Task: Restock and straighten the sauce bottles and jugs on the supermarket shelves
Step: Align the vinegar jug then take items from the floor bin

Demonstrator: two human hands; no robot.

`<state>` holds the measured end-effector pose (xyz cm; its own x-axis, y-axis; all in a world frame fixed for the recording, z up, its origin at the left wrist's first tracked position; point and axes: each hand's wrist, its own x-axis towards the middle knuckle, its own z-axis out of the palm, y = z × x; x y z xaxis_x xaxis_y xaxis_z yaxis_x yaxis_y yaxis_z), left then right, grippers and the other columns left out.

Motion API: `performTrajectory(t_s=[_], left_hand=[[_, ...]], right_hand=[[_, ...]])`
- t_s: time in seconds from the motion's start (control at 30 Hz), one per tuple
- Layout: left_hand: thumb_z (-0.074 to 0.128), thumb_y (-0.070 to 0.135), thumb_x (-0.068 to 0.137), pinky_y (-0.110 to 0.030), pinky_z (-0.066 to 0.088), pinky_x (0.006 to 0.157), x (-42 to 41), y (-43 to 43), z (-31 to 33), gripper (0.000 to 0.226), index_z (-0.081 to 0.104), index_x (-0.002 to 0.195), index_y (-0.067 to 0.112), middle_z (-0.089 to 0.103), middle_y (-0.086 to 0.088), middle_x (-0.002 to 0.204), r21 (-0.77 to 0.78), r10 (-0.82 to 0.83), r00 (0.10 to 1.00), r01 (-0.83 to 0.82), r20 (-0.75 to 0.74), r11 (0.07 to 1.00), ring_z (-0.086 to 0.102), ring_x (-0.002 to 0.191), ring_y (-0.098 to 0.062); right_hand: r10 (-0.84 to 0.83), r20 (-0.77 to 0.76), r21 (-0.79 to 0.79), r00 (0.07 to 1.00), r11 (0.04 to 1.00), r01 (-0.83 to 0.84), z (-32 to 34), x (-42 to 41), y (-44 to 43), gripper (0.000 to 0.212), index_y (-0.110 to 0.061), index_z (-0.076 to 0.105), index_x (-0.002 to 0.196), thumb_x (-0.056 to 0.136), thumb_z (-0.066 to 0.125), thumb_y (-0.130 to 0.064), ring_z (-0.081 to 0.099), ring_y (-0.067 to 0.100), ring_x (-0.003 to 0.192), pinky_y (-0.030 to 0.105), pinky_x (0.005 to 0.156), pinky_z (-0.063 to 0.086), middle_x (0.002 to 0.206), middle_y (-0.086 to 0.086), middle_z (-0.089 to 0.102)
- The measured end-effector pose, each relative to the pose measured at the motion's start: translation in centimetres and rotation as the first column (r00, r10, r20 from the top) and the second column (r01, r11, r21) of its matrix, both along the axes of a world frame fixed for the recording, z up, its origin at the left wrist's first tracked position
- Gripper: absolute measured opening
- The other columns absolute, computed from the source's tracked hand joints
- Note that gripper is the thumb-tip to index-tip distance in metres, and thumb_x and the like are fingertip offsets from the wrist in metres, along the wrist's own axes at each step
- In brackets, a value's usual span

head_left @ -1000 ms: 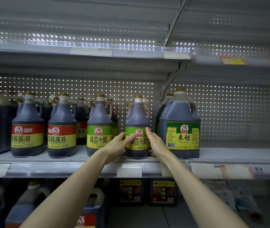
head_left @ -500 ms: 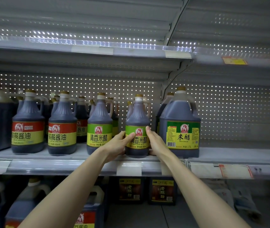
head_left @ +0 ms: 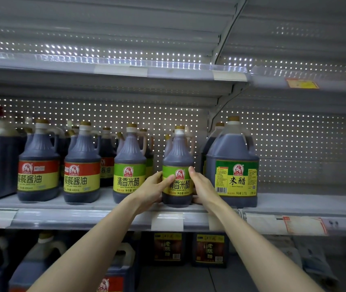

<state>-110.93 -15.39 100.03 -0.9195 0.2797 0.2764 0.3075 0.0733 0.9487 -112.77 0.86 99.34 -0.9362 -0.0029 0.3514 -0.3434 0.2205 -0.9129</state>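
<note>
Straightening step: the left hand (head_left: 154, 189) and right hand (head_left: 202, 186) clasp the green-labelled vinegar bottle (head_left: 178, 173) at frame centre on the shelf edge (head_left: 83, 218) — next, probably squaring its label forward.

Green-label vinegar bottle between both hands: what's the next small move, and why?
Probably slide the bottle slightly left. The left hand and right hand grip it; its label already faces front, but the gap to its green-label twin looks wider than between the red-label bottles.

Dim, bluish light; backlit pegboard (head_left: 125, 114) glare; perhaps soft, warped edges.
</note>
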Motion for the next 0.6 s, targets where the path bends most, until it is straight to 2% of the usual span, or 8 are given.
performTrajectory(t_s=[0.07,0.17,0.27,0.37,0.4,0.47,0.53,0.6], left_hand=[[0.052,0.028,0.097,-0.032,0.045,0.087,0.0,-0.1,0.2,0.044,0.042,0.138,0.015,0.059,0.003,0.120,0.001,0.024,1.000,-0.024,-0.019,1.000,0.057,0.105,-0.010],[0.057,0.031,0.094,-0.039,0.046,0.096,0.5,-0.5,0.7,0.063,0.030,0.148,0.013,0.050,-0.007,0.140,-0.013,0.107,0.992,-0.108,-0.071,0.994,0.052,0.123,-0.022],[0.057,0.033,0.094,-0.029,0.049,0.084,1.3,-0.9,1.0,0.066,0.028,0.150,0.012,0.049,-0.009,0.141,-0.051,0.168,0.975,-0.177,-0.145,0.983,0.053,0.122,-0.023],[0.055,0.028,0.096,-0.015,0.050,0.066,2.4,-1.1,1.7,0.057,0.034,0.146,0.009,0.056,-0.009,0.132,-0.029,0.185,0.964,-0.194,-0.189,0.981,0.058,0.105,-0.014],[0.055,0.028,0.096,-0.015,0.051,0.064,2.8,-1.2,1.9,0.056,0.035,0.145,0.010,0.057,-0.008,0.131,-0.024,0.189,0.961,-0.198,-0.200,0.980,0.059,0.102,-0.012],[0.058,0.032,0.094,-0.022,0.054,0.075,3.5,-1.6,1.9,0.056,0.040,0.143,0.011,0.059,-0.007,0.130,-0.022,0.213,0.950,-0.224,-0.227,0.974,0.060,0.105,-0.014],[0.060,0.036,0.092,-0.037,0.053,0.090,4.6,-2.2,1.9,0.055,0.044,0.140,0.013,0.060,-0.005,0.128,-0.028,0.237,0.941,-0.251,-0.243,0.967,0.060,0.109,-0.016],[0.062,0.037,0.091,-0.042,0.051,0.096,5.5,-2.7,1.9,0.053,0.047,0.136,0.015,0.061,-0.005,0.126,-0.025,0.251,0.936,-0.265,-0.248,0.964,0.059,0.111,-0.017]], right_hand=[[0.006,0.004,-0.025,1.000,1.000,-0.006,0.4,0.4,0.0,0.037,-0.024,0.053,0.121,0.099,0.039,-0.050,0.055,0.018,0.108,0.044,0.100,0.046,0.117,-0.002,0.059],[0.006,-0.011,-0.060,1.000,0.998,-0.007,1.1,1.4,0.1,0.032,-0.023,0.052,0.122,0.100,0.042,-0.044,0.057,0.014,0.100,0.035,0.084,0.050,0.108,-0.007,0.060],[0.018,-0.024,-0.086,1.000,0.996,-0.020,1.9,2.7,0.2,0.036,-0.019,0.050,0.130,0.101,0.044,-0.040,0.056,0.015,0.102,0.029,0.076,0.048,0.107,-0.008,0.058],[-0.010,-0.056,-0.062,0.998,0.998,0.007,2.5,4.0,0.2,0.039,-0.016,0.047,0.134,0.101,0.045,-0.036,0.054,0.017,0.106,0.024,0.070,0.047,0.116,-0.002,0.056],[-0.018,-0.071,-0.056,0.997,0.998,0.015,2.5,4.3,0.2,0.041,-0.014,0.046,0.136,0.101,0.046,-0.035,0.055,0.018,0.107,0.023,0.070,0.047,0.118,0.000,0.057],[-0.027,-0.092,-0.051,0.995,0.998,0.023,2.5,5.1,0.2,0.043,-0.011,0.046,0.137,0.100,0.048,-0.032,0.056,0.020,0.111,0.022,0.071,0.048,0.124,0.004,0.058],[-0.034,-0.104,-0.050,0.994,0.998,0.029,2.5,6.1,0.0,0.043,-0.010,0.047,0.137,0.099,0.050,-0.031,0.058,0.020,0.110,0.022,0.072,0.049,0.126,0.006,0.059],[-0.037,-0.121,-0.058,0.992,0.998,0.030,2.6,7.2,-0.4,0.040,-0.010,0.048,0.134,0.099,0.051,-0.030,0.059,0.017,0.104,0.021,0.070,0.049,0.121,0.005,0.060]])
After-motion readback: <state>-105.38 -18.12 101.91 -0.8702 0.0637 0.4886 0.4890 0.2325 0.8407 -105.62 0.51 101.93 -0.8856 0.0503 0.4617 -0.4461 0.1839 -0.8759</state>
